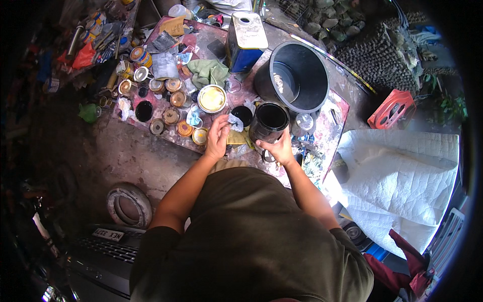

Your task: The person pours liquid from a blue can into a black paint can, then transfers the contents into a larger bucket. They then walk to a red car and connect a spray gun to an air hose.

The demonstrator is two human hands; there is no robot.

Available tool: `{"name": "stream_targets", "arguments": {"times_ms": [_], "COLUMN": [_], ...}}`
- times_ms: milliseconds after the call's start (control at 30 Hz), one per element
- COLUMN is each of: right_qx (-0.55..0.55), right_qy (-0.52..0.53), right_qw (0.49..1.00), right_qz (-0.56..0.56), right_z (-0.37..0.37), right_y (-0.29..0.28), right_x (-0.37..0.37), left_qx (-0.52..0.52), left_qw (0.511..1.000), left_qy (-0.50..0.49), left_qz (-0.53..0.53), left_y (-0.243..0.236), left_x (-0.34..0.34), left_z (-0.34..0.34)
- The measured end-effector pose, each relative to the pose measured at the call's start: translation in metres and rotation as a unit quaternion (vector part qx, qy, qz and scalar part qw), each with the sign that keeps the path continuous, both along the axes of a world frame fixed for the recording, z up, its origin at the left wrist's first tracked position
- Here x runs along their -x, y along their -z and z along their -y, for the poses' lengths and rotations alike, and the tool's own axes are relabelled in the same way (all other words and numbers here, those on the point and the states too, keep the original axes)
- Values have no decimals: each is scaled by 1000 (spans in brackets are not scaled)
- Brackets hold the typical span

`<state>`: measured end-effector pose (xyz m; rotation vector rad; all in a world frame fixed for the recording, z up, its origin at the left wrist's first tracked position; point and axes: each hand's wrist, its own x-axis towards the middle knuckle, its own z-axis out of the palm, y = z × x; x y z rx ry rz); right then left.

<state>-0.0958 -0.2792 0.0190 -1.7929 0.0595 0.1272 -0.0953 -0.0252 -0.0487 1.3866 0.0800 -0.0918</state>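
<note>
My right hand (275, 147) grips a dark cylindrical container (269, 130) with glossy black contents. My left hand (218, 137), fingers curled, holds a crumpled pale piece of tissue or plastic (235, 122) left of that container. Behind them sit an open can of black liquid (242, 113) and a larger can with a cream-yellow top (212, 99). A yellow cloth (236, 138) lies beneath my hands. A large black bucket (309, 78) stands at the back right, with a clear cup (305, 122) in front of it.
The stained worktable (338, 108) carries several paint cans (172, 115), a green cloth (206, 72) and a blue-and-white tin (246, 38). A white quilted sheet (397, 186) is at my right, beside a red plastic item (390, 110). A tyre (111, 204) and car front (95, 256) are at lower left.
</note>
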Motion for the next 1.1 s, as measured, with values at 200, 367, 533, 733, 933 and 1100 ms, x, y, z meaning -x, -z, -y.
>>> {"name": "stream_targets", "arguments": {"times_ms": [200,367,533,733,933,1100], "right_qx": [-46,-54,-25,1,22,144], "right_qy": [-18,-25,-40,-31,-22,-27], "right_qw": [999,998,999,999,999,989], "right_qz": [-7,-12,-5,-27,-37,23], "right_z": [-1,-3,-4,-5,8,17], "right_y": [8,7,9,2,1,-10], "right_x": [-7,-10,-12,-10,-10,-9], "left_qx": [-52,-81,-106,-157,-118,-173], "left_qw": [998,996,993,984,986,980], "left_qy": [-34,-46,-57,-83,-117,-103], "left_qz": [-25,-6,-15,-24,-1,3], "left_y": [4,15,13,18,22,16], "left_x": [-3,-4,-8,-13,-17,-19], "left_z": [8,9,9,11,15,20]}}
